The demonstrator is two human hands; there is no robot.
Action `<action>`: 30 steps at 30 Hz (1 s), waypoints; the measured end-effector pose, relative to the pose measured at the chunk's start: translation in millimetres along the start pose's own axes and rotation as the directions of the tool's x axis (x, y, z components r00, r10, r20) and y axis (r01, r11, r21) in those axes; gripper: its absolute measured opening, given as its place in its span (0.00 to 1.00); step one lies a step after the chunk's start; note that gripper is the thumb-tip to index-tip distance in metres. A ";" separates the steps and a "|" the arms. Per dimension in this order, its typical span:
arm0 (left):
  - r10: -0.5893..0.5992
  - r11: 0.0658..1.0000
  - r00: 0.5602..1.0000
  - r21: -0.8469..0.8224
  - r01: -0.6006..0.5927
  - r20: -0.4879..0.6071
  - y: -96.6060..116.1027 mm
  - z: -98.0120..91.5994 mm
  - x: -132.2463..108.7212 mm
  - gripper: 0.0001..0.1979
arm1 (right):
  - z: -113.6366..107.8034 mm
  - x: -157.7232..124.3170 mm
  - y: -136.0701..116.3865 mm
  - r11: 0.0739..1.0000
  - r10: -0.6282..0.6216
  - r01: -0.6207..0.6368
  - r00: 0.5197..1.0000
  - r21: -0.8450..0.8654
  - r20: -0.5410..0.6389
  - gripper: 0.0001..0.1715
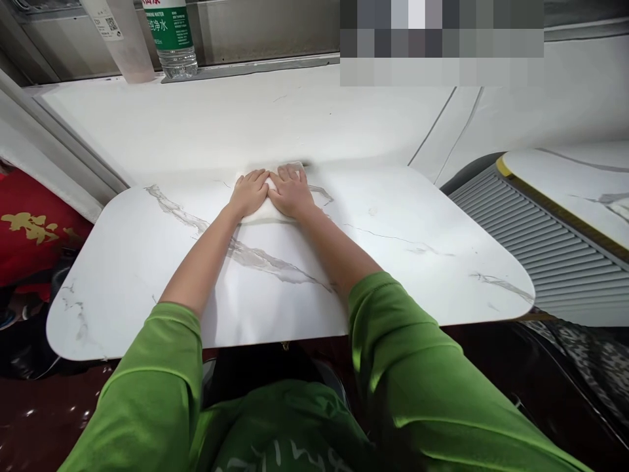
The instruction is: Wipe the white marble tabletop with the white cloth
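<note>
Both my hands lie side by side at the far edge of a white marble-patterned table (403, 262). My left hand (249, 191) and my right hand (291, 190) press flat, fingers stretched out, on a white folded cloth (260, 211). The cloth is mostly hidden under my palms; a strip of it shows below and beyond my fingers. My arms reach out from green sleeves.
A white ledge (246, 118) runs behind the table, with a green-labelled water bottle (171, 36) and a pale tube (120, 39) standing at its back. A second marble table (565, 177) sits at the right, above a ribbed grey panel (540, 242). Red fabric (34, 229) lies at the left.
</note>
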State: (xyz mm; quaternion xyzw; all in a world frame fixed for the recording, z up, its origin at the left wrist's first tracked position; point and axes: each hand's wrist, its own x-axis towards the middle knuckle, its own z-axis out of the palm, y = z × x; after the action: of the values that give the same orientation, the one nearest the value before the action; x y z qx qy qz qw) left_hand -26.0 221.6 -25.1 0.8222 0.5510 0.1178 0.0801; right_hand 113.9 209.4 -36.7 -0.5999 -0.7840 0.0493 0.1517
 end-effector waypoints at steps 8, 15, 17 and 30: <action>0.055 0.998 0.998 -0.019 -0.055 0.037 14.6 -8.5 -73.2 0.28 | -10.3 -70.5 -33.7 0.999 0.037 -0.036 0.998 -0.026 0.048 0.38; 0.057 0.998 0.997 -0.017 -0.056 0.046 26.1 -16.2 -163.6 0.27 | -33.7 -145.1 -70.7 0.995 -0.026 0.004 0.973 0.098 0.228 0.39; 0.056 0.998 0.997 -0.009 -0.056 0.043 27.2 -18.3 -186.7 0.27 | -39.7 -161.4 -79.7 0.991 -0.056 0.019 0.958 0.129 0.282 0.41; -0.049 0.999 0.994 0.004 0.049 0.097 26.4 -44.6 -274.2 0.28 | -25.6 -209.0 -120.2 0.915 -0.303 0.209 0.920 0.344 0.248 0.38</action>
State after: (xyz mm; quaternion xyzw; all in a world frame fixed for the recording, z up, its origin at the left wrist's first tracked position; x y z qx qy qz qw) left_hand -115.2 -42.0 -4.3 0.8134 0.5665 0.0750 0.1090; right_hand 59.1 -26.1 -18.6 -0.4451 -0.8527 0.2407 0.1302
